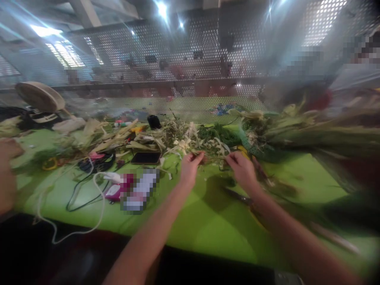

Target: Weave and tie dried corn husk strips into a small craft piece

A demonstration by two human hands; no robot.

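Note:
My left hand (pixel 190 169) is pinched closed above the green table, at the near edge of a heap of dry plant strips (pixel 190 136). To its right, my right hand (pixel 242 170) is also closed, thumb against fingers. Thin pale plant strands run in the gap between the two hands, and both pinches appear to be on them, though blur hides their exact ends. Under my right forearm lies a pair of scissors (pixel 239 196), its dark blades pointing left and its yellow handle partly covered.
A dark phone (pixel 146 158), a magenta device (pixel 120 188) with a white cable (pixel 102 209), and a pixelated phone-like item (pixel 141 190) lie left. Bundled leafy stalks (pixel 314 132) spread right. Another person's arm (pixel 8 174) is at the left edge. A perforated metal screen (pixel 184 51) stands behind.

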